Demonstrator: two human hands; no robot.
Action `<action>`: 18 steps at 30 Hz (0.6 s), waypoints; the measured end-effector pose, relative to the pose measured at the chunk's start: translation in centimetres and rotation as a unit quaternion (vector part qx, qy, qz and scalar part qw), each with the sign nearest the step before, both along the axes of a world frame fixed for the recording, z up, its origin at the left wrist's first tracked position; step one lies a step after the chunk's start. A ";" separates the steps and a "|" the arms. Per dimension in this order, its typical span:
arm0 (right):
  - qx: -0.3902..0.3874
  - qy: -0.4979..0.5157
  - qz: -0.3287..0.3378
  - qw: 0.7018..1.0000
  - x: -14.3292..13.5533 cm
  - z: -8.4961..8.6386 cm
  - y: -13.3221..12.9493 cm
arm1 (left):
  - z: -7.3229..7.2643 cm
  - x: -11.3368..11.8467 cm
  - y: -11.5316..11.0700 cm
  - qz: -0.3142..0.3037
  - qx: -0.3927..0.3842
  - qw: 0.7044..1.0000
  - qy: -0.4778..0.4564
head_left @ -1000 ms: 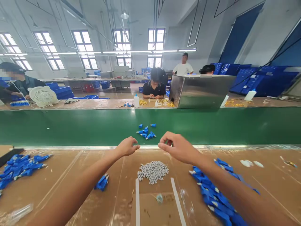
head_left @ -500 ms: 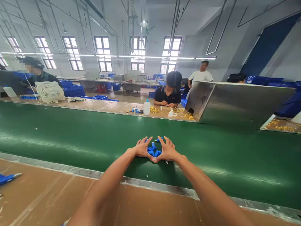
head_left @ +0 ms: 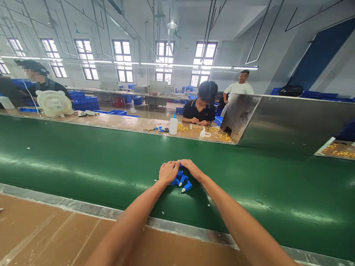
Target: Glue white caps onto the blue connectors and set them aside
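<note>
On the green belt (head_left: 105, 155), fingers (head_left: 170, 167) now meet around blue parts (head_left: 188, 186).

blue pieces (head_left: 188, 185) partly hidden by left hand (head_left: 168, 172), forearms (head_left: 235, 218) cut off below, yellow bits (head_left: 182, 128) indistinct

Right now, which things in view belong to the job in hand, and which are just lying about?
In the job:
blue parts with whitish tips
left hand and right hand, cupped around them
green surface beneath

Apparently not in it:
white fan
blue-capped bottle
yellow pieces near a co-worker
</note>
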State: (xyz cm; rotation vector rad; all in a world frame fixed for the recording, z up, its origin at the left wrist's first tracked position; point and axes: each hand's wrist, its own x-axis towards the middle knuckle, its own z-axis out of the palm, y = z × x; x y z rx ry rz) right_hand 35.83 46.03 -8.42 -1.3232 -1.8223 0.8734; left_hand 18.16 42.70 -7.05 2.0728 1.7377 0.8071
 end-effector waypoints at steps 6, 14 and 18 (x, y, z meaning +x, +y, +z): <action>-0.039 0.005 0.006 0.999 1.3 1.3 -5.4 | 0.5 5.9 -4.4 0.071 -0.036 0.996 -0.040; -0.165 -0.037 -0.031 0.985 11.0 4.4 -16.6 | 1.7 15.4 -12.9 -0.022 -0.141 0.984 -0.111; -0.221 -0.073 -0.035 0.972 15.3 6.4 -21.7 | 2.6 18.7 -16.3 -0.103 -0.175 0.968 -0.149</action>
